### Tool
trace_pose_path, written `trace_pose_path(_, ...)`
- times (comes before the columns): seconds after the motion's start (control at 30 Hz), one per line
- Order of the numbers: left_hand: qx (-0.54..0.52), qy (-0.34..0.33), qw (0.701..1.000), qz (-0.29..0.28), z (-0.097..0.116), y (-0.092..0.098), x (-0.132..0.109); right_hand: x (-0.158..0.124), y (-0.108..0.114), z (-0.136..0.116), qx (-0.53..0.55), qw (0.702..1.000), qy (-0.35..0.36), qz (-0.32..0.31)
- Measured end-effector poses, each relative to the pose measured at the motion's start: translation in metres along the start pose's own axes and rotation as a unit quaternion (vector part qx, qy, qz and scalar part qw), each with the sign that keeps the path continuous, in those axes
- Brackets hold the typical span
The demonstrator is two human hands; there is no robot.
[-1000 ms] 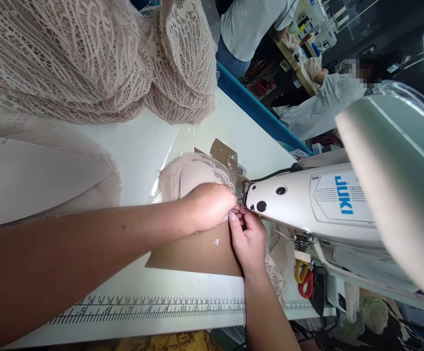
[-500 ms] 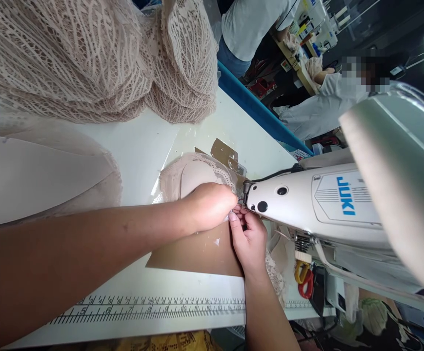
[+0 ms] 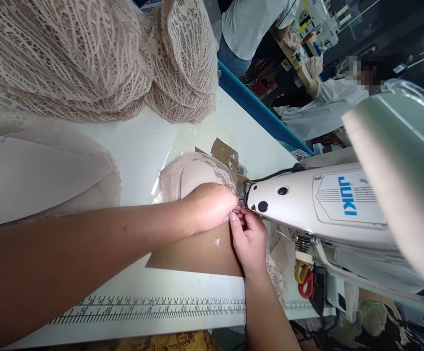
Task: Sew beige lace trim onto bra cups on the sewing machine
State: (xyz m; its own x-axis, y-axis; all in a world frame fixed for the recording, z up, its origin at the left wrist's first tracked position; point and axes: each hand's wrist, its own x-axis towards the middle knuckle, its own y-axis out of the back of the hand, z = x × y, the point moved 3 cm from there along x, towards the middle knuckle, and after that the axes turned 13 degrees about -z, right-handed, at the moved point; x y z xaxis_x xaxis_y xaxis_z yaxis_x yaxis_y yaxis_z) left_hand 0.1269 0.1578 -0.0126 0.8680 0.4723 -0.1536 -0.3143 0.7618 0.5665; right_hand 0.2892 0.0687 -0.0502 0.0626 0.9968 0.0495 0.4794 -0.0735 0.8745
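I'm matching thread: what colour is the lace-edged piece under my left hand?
The lace-edged piece is pale pinkish beige; the head view shows it best.

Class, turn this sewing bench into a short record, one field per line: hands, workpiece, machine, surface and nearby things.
Workpiece: pale beige, lace-trimmed fabric cup, partly covered
Left hand: over the cup, fingertips hidden
Right hand: close beside the left, thumb near the fingers; grip unclear
Machine: white JUKI sewing machine, narrow end at the hands
Surface: flat brown sheet on a white tabletop; black-marked white ruler strip along the near edge
Nearby: heap of beige openwork lace at upper left; red and yellow looped handles below the machine in the picture
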Motion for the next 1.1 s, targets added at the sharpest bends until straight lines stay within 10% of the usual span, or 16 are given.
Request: trace_pose_path(1.1, 0.049, -0.026, 0.998, -0.009, -0.017, -0.017, 0.028, 0.006, 0.003, -0.007, -0.078, 0.996, -0.036, 0.006)
